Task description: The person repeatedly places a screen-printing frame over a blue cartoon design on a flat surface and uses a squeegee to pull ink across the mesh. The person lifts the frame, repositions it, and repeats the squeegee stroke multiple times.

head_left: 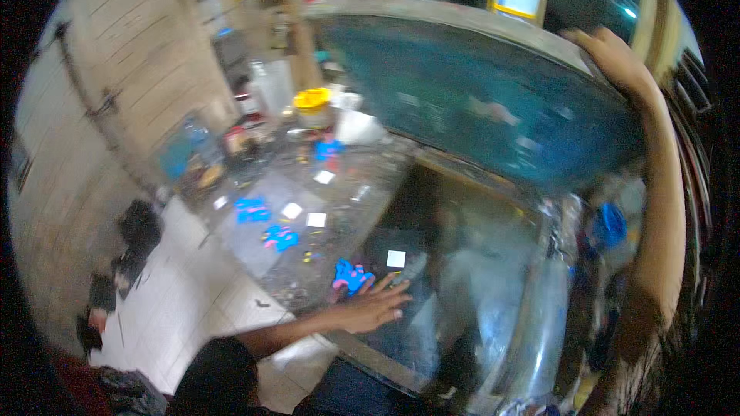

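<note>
With fingers spread, my left hand [374, 306] lies over the near left part of a dark, glossy flat bed [462, 262]. Beside its fingertips is a blue and pink cutout piece [353, 276]. A small white square [396, 259] rests just beyond the fingers. My right hand [613, 54] is raised at the far right, its fingers hooked over the upper edge of a tilted, framed panel [462, 81]. That panel has a dark green-blue face and a pale border. Blur hides whether my left palm touches the bed.
Left of the bed, a cluttered worktop holds blue cutouts [280, 238], white squares [316, 219] and a yellow-lidded tub [312, 106]. White floor tiles [169, 300] show at the lower left. A blue ring-shaped item [610, 223] lies right of the bed.
</note>
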`<state>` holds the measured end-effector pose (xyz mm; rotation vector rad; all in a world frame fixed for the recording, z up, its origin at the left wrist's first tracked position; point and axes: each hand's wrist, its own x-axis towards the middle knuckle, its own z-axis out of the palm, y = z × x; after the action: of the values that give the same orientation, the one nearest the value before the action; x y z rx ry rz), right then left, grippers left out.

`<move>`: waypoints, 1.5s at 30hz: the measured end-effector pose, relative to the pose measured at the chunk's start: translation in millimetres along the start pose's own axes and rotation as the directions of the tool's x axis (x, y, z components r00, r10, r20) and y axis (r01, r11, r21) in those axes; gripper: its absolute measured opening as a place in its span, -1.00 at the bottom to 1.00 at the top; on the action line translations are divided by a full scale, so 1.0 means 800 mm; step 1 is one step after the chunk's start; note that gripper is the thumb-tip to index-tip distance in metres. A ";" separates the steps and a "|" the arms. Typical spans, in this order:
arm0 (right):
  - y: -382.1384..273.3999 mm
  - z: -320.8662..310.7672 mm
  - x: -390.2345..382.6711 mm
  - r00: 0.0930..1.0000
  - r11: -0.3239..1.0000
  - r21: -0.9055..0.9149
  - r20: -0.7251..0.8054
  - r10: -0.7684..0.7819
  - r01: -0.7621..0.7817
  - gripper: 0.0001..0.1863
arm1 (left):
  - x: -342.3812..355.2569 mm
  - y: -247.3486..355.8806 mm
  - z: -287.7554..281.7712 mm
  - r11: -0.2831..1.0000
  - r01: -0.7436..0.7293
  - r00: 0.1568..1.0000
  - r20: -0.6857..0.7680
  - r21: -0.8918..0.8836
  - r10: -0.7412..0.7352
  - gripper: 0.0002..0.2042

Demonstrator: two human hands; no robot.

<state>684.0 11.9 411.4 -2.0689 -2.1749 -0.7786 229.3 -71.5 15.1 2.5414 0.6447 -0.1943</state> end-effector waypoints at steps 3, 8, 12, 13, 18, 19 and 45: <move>-0.024 -0.016 -0.021 0.991 0.993 -0.116 -0.132 -0.035 0.020 -0.59 | 0.077 0.071 0.117 0.947 -0.251 0.945 -0.161 0.200 0.284 -0.38; -0.068 -0.045 -0.039 0.943 0.918 0.213 0.062 0.328 -0.334 -0.51 | 0.138 0.213 0.135 0.890 -0.340 0.928 -0.045 0.305 0.370 -0.39; -0.079 -0.054 -0.043 0.989 0.986 0.083 0.000 0.148 -0.148 -0.52 | 0.149 0.312 0.127 0.631 -0.776 0.563 -0.418 0.030 0.713 -0.39; -0.078 -0.053 -0.040 0.998 0.998 0.018 0.008 0.057 -0.057 -0.52 | 0.138 0.307 0.129 0.730 -0.681 0.621 -0.476 0.066 0.623 -0.41; -0.072 -0.057 -0.051 0.987 0.964 0.217 -0.007 0.158 -0.153 -0.46 | 0.014 0.135 0.112 0.945 -0.314 0.799 -0.563 -0.093 0.210 -0.43; -0.074 -0.059 -0.052 0.983 0.955 0.240 -0.005 0.182 -0.175 -0.44 | -0.010 0.104 0.102 0.996 -0.081 0.901 -0.425 0.032 0.087 -0.42; -0.088 -0.070 -0.035 0.965 0.929 0.262 0.099 0.243 -0.261 -0.52 | -0.003 -0.008 0.047 0.966 -0.082 0.987 -0.116 0.246 0.113 -0.22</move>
<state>603.5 -33.7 427.1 -2.1900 -1.8625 -0.3667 223.4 -87.0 -19.6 2.8311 0.5721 -0.0766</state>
